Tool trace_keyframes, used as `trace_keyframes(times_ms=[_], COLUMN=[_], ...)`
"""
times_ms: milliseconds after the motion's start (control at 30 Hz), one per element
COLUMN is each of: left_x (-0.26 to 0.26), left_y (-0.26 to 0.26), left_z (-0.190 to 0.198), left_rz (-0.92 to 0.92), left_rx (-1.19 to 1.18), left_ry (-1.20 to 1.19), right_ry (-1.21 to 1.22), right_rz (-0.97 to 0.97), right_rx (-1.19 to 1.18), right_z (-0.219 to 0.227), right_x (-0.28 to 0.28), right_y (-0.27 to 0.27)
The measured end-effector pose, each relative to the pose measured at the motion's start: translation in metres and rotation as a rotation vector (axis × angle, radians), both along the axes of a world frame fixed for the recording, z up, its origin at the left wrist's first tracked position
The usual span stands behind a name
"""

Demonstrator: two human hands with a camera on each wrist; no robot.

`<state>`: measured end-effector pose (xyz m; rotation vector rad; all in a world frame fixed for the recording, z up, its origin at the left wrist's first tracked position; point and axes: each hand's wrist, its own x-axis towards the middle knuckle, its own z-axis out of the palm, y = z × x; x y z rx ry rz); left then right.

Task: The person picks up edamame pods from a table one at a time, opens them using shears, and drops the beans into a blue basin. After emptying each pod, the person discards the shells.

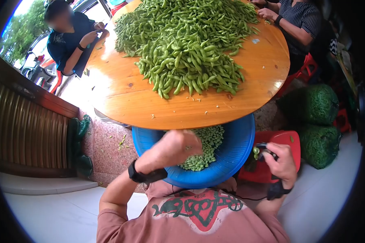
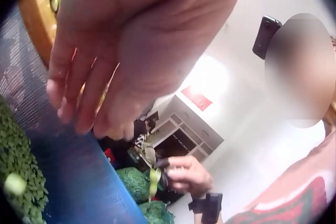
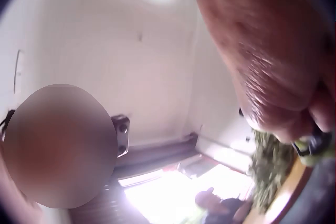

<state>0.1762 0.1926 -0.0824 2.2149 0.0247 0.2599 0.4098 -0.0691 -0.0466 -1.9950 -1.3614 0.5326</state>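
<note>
My left hand (image 1: pixel 176 146) hovers over the blue basin (image 1: pixel 242 141), its fingers straight and loosely together in the left wrist view, holding nothing. Shelled green soybeans (image 1: pixel 209 152) lie heaped in the basin. A single blurred bean (image 2: pixel 14 183) appears above them in the left wrist view. To the basin's right, over a red plastic tub (image 1: pixel 290 141), my right hand (image 1: pixel 282 160) grips a small dark tool (image 1: pixel 267 152) together with a green soybean pod (image 1: pixel 256 151). Curled fingers partly hide the tool, and I cannot tell its kind.
A large pile of soybean pods (image 1: pixel 182 52) covers much of the round wooden table (image 1: pixel 121 89), whose near edge overhangs the basin. One person (image 1: pixel 65 36) sits at the left, another (image 1: pixel 298 24) at the right. Green mesh sacks (image 1: pixel 312 105) stand beyond the tub.
</note>
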Motion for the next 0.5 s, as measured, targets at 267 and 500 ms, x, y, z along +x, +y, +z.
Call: trace_keyframes(times_ms=[267, 500], left_x=[0.052, 0.028], left_y=[0.084, 0.040], left_z=[-0.023, 0.018], left_rz=[0.757, 0.673], left_rx=[0.578, -0.172], left_ry=[0.015, 0.153], right_ry=[-0.065, 0.474], right_rz=[-0.326, -0.301], right_rx=[-0.022, 0.197], right_z=[-0.012, -0.034], right_x=[0.000, -0.045], right_y=[0.006, 0.066])
